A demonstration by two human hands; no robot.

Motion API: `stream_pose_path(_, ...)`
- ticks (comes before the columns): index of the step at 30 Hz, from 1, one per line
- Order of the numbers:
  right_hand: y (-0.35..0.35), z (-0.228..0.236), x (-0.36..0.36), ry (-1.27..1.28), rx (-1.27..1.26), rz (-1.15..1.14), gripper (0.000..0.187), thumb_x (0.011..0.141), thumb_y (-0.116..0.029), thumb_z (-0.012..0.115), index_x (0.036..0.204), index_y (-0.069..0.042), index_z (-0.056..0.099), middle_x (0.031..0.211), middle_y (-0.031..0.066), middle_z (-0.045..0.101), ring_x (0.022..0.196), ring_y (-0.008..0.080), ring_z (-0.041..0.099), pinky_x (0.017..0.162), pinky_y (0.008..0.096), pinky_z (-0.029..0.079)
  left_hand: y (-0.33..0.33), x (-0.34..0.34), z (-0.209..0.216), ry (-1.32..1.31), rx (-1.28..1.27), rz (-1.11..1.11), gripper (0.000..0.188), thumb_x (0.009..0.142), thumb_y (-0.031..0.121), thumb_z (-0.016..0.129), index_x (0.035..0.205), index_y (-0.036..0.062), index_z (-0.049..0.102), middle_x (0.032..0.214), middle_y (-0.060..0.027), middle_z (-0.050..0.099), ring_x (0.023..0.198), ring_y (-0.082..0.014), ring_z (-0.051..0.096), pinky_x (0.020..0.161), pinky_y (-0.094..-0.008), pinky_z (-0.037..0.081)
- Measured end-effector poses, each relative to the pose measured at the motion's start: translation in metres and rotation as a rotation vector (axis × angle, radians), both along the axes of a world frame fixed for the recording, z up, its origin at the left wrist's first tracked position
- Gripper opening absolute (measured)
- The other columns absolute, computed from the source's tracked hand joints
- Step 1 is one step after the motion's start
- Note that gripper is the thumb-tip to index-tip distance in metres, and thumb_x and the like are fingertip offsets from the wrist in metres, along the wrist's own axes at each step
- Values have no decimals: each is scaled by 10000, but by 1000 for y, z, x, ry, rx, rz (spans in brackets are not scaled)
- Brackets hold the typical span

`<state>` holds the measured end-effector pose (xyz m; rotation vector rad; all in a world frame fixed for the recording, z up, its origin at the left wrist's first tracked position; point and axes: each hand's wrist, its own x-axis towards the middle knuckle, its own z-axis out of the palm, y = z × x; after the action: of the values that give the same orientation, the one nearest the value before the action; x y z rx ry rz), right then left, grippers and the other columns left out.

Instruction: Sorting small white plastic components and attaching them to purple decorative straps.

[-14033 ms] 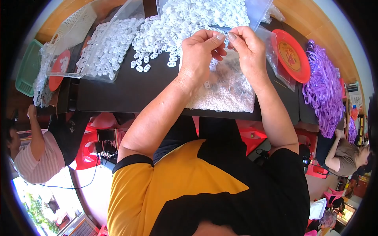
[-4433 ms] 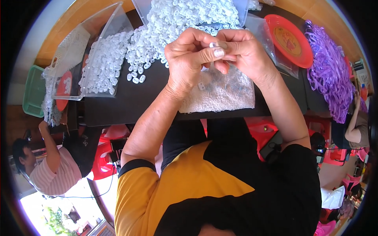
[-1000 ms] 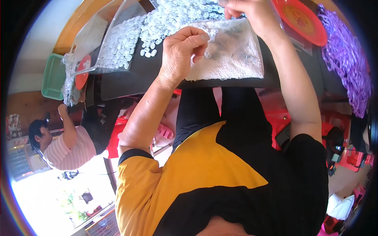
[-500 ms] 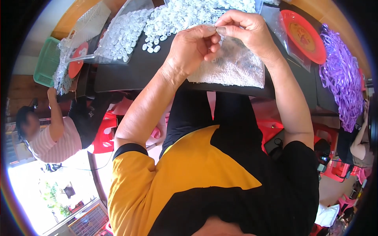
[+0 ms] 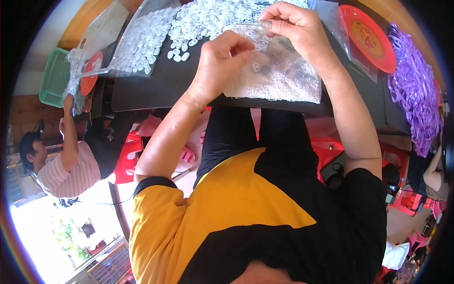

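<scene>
My right hand point(image 5: 302, 33) is raised over the far part of a pale towel point(image 5: 288, 85). Its thumb and forefinger pinch a thin, clear strand, too fine to make out well. Small clear oval pieces point(image 5: 259, 43) with holes show just below those fingertips. To the left, my left hand point(image 5: 220, 64) hovers at the towel's left edge, apart from the right one. Its thumb and forefinger curl together, slightly blurred, and what lies between them is hidden. Beyond both hands spreads a large heap of whitish, translucent oval pieces point(image 5: 203, 21).
A clear tray point(image 5: 137, 52) of similar pieces stands left on the dark table point(image 5: 142, 92). Farther left are a green basket point(image 5: 52, 78) and a seated person point(image 5: 71, 165). At right lie a red plate point(image 5: 385, 57), a flat clear bag point(image 5: 347, 52) and a purple ribbon pile point(image 5: 414, 90).
My hands, whose fingertips met before, have parted. The left one has dropped back toward me, while the right stays almost in place. The person at left has raised their head.
</scene>
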<state>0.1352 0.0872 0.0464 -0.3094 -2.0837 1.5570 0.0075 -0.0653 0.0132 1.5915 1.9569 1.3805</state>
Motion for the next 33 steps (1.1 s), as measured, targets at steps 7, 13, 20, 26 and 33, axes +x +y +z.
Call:
stream_pose_path(7, 9, -10, -8, 32, 2, -48, 48, 833, -33, 657, 829, 9, 635, 720, 17, 600, 657, 80, 537, 596, 244, 442, -6, 6, -6, 512, 25, -127, 196, 710, 46, 705, 896, 63, 647, 855, -85, 558, 850, -299, 565, 696, -384, 492)
stream_pose_path(13, 18, -21, -14, 100, 134, -74, 63, 807, -38, 660, 788, 18, 636, 664, 50, 611, 606, 106, 559, 555, 272, 444, -4, 11, -11, 562, 68, -59, 111, 787, 23, 646, 895, 51, 641, 848, -96, 555, 831, -301, 563, 696, -377, 487)
stream_pose_path(20, 23, -30, -13, 117, 293, -123, 72, 861, -68, 646, 874, -2, 672, 703, 42, 633, 634, 78, 584, 607, 220, 483, -2, 14, -14, 574, 90, -38, 85, 789, 17, 650, 867, 29, 617, 839, -108, 562, 814, -306, 565, 700, -380, 480)
stream_pose_path(26, 16, -29, -14, 131, 354, -164, 73, 850, -93, 677, 852, -21, 682, 708, 51, 653, 627, 91, 615, 601, 225, 503, -7, 20, -12, 506, 61, -7, 99, 773, -5, 650, 863, 24, 622, 833, -103, 573, 807, -291, 563, 713, -361, 478)
stream_pose_path(33, 15, -30, -16, 173, 421, -214, 68, 822, -95, 697, 811, -30, 681, 731, 73, 688, 654, 127, 653, 615, 249, 508, -7, 22, -11, 412, 47, 12, 138, 761, -35, 641, 888, 16, 634, 842, -101, 583, 814, -266, 555, 743, -329, 460)
